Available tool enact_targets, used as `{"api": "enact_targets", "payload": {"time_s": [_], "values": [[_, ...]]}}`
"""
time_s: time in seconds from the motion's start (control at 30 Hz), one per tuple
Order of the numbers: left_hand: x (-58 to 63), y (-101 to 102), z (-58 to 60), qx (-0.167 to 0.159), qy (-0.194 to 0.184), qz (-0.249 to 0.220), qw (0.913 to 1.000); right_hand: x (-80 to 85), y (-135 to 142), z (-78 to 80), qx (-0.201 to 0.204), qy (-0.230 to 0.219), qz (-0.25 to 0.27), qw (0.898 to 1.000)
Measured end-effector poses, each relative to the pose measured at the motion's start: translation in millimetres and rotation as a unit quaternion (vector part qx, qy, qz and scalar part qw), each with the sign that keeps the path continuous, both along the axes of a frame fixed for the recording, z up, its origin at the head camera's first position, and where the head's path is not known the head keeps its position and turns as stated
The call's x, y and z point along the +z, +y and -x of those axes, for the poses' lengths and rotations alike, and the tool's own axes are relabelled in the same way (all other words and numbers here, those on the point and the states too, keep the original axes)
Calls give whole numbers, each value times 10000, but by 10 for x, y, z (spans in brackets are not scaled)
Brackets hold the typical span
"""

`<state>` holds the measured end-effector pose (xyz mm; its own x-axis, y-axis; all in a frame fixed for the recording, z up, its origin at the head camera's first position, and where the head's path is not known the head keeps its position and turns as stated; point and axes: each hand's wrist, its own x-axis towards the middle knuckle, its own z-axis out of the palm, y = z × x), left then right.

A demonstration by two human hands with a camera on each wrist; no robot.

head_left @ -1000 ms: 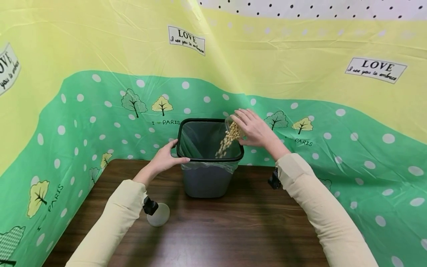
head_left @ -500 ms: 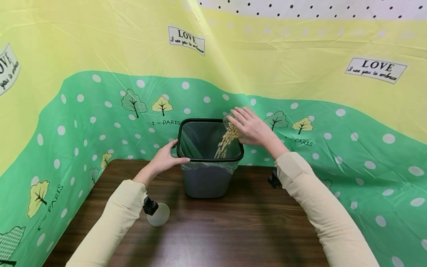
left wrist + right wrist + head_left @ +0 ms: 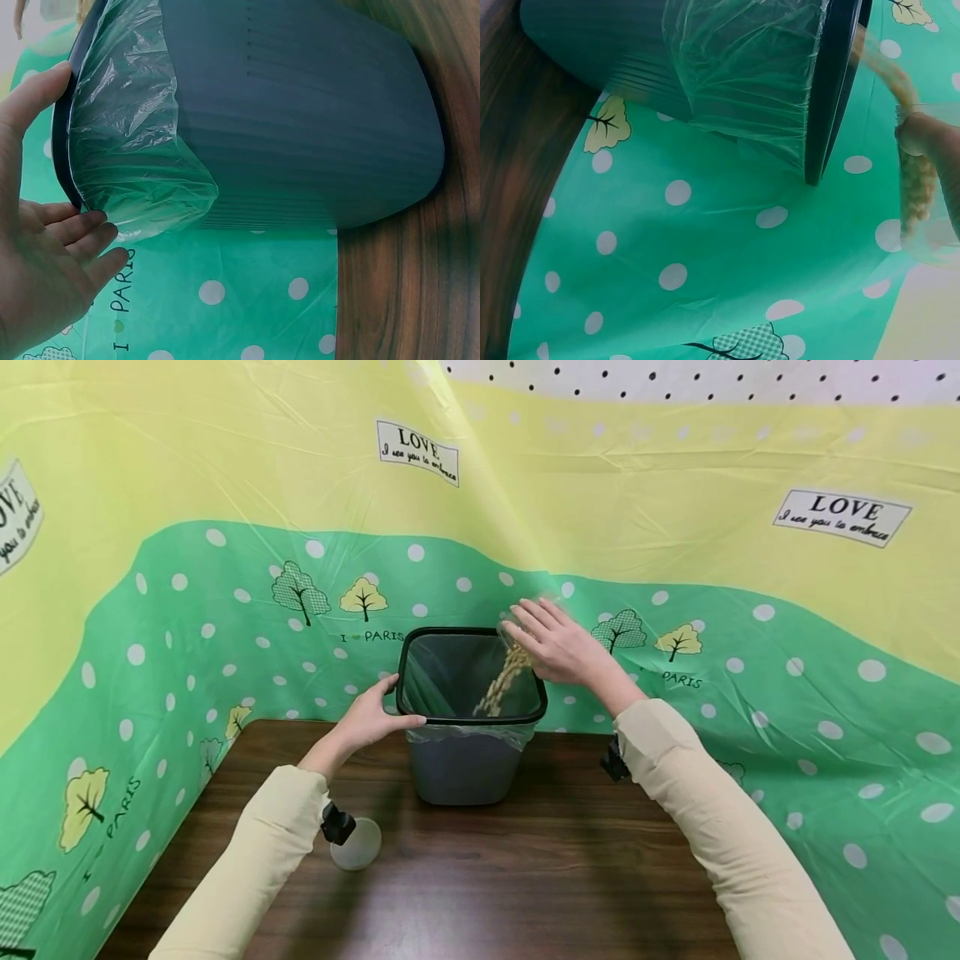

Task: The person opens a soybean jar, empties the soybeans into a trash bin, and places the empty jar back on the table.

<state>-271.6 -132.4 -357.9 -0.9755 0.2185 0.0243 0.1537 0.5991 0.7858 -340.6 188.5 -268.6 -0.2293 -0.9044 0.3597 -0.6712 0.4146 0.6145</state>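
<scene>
A dark grey trash can stands upright, its clear liner folded out over the black rim. At the can's left side my left hand holds the rim, thumb on the front edge and fingers at the side edge. Above the right part of the opening, my right hand grips a tipped clear plastic jar, mostly hidden by that hand in the head view. Pale yellow soybeans stream from its mouth into the can; more lie inside the jar. The can's bottom is hidden.
A round translucent lid lies on the dark wooden table, close to the left wrist's black camera. A green and yellow printed curtain hangs behind and at both sides, right up against the table's far edge.
My right hand has moved slightly left and up, tipping the jar further. The stream of soybeans has thinned and shifted left. My left hand stays on the rim.
</scene>
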Motion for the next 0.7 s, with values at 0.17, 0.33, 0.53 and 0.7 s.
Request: {"api": "enact_targets", "payload": {"time_s": [0.17,0.33,0.53,0.7], "values": [[-7,-3,3,-11,2,-7,10000,-2,-31,-9,84,117,-102,9998],[-9,-2,6,-16,-3,7,10000,-23,-45,-10,308,236,-143,9991],[-3,2,-2,-8,-13,-31,10000,-72,-42,-23,622,407,-136,9971],[-6,5,2,0,-23,-54,10000,-90,-21,-43,656,304,-112,9973]]}}
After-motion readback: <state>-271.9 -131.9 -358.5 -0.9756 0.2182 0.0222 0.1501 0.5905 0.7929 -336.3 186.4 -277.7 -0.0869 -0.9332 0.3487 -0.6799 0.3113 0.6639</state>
